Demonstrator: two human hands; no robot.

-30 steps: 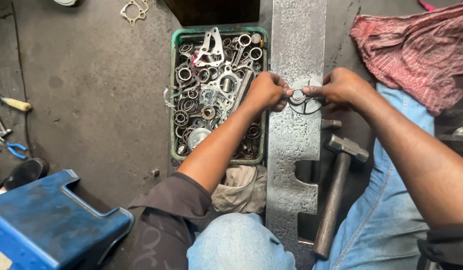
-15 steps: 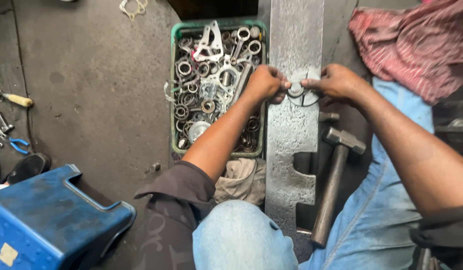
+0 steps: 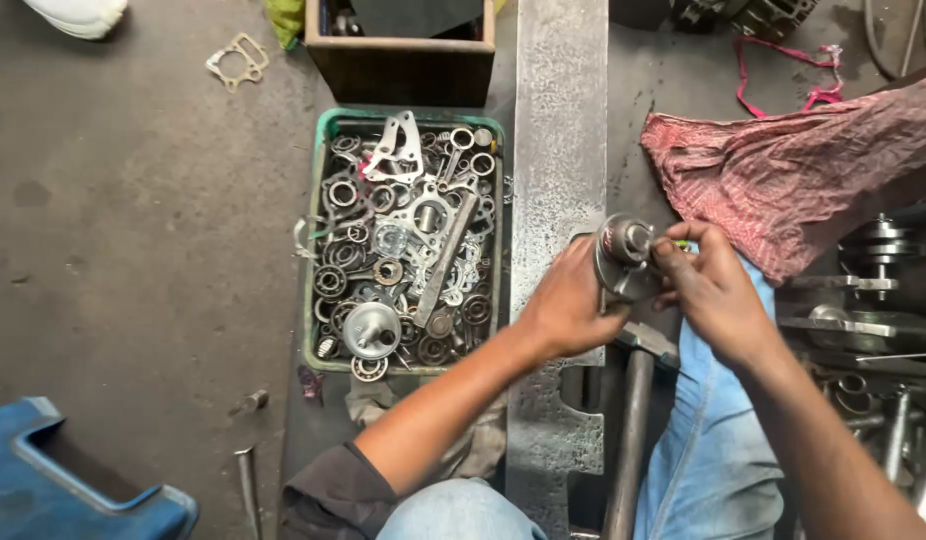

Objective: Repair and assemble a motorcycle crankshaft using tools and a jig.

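Both hands grasp a round metal part point(image 3: 623, 258) above the long steel plate point(image 3: 558, 120): the left hand point(image 3: 568, 305) has its grip clenched on it from 8 o'clock, the right hand point(image 3: 711, 285) from 3 o'clock. A green tray point(image 3: 323, 125) of bearings lies at 9 o'clock, a hammer point(image 3: 631, 420) at 6 o'clock

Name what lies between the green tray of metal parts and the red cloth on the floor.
In the head view, a long grey metal slab lies between the green tray and the red cloth, with bare dark floor beside the cloth.
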